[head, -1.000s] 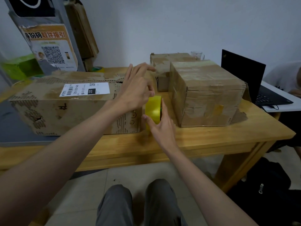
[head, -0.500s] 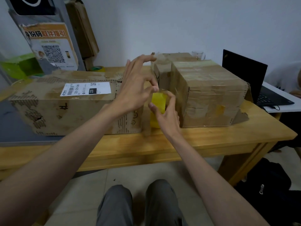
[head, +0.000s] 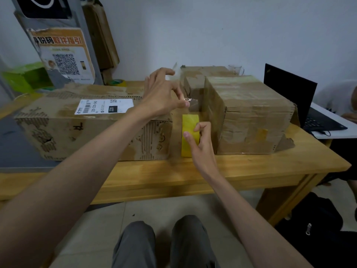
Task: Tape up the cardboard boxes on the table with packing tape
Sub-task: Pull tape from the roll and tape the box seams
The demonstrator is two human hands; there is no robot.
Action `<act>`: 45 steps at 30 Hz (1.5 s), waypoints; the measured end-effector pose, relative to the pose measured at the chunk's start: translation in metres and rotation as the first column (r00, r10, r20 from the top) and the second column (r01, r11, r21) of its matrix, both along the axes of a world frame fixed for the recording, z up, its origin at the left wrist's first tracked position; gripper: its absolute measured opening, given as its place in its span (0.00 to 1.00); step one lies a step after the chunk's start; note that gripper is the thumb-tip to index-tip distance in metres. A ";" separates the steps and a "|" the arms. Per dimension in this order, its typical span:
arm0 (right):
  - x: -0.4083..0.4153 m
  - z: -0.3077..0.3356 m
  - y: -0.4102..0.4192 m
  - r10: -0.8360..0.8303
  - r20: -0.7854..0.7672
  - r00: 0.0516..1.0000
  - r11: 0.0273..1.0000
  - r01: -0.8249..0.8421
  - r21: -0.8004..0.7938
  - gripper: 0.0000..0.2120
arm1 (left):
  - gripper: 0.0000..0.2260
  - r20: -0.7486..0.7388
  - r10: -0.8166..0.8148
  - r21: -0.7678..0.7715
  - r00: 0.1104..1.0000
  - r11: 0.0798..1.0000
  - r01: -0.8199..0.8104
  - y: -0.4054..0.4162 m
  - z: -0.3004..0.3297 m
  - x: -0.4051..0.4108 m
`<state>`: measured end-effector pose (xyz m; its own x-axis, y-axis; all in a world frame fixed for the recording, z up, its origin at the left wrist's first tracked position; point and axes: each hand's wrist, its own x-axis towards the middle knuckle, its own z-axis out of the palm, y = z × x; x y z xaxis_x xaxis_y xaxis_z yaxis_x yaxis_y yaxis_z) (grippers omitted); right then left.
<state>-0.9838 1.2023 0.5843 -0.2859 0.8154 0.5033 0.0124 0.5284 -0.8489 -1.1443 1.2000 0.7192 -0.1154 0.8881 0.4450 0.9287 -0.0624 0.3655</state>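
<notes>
Long labelled box (head: 92, 122) lies at table left, long axis left–right, its right end just beside the tape. Left hand (head: 162, 95) pinches the free tape end (head: 188, 102) between thumb and forefinger, remaining fingers spread, directly above the roll. Yellow tape roll (head: 190, 130) stands on edge in the gap between boxes; right hand (head: 201, 140) grips it. Tall box (head: 249, 113) sits right, touching-close. Judgement: the strip pulls upward and leftward; left hand nearer the long box.

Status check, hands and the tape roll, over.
Right hand grips yellow tape roll, upright between two boxes. Left hand pinches the clear tape end above it. Nothing in the way.
</notes>
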 end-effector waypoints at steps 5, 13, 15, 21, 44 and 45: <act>0.001 -0.008 0.000 0.025 -0.014 1.000 0.999 -0.025 0.025 0.14 | 0.10 -0.097 0.023 -0.146 0.995 0.989 -0.037 0.011 -0.006 0.004; 0.002 -0.004 -0.001 0.064 -0.122 0.990 0.994 -0.075 -0.085 0.27 | 0.14 -0.207 0.073 -0.177 0.976 0.978 -0.111 0.009 -0.015 0.002; 0.001 -0.003 -0.001 0.042 -0.145 0.989 0.992 -0.059 -0.114 0.29 | 0.19 -0.237 0.093 -0.164 0.967 0.977 -0.134 0.009 -0.014 0.003; 0.001 0.000 0.001 0.024 -0.091 0.996 0.986 -0.039 -0.163 0.31 | 0.47 -0.326 0.158 -0.090 0.932 0.976 -0.197 0.008 -0.003 -0.003; -0.047 0.090 0.021 -0.228 0.257 0.939 0.943 0.279 -0.184 0.06 | 0.20 0.694 -0.131 0.215 0.708 0.976 -0.031 -0.085 0.032 -0.052; -0.047 0.106 0.013 -0.215 0.087 0.973 0.934 0.230 -0.272 0.07 | 0.20 0.697 -0.133 0.223 0.704 0.974 -0.037 -0.087 0.033 -0.054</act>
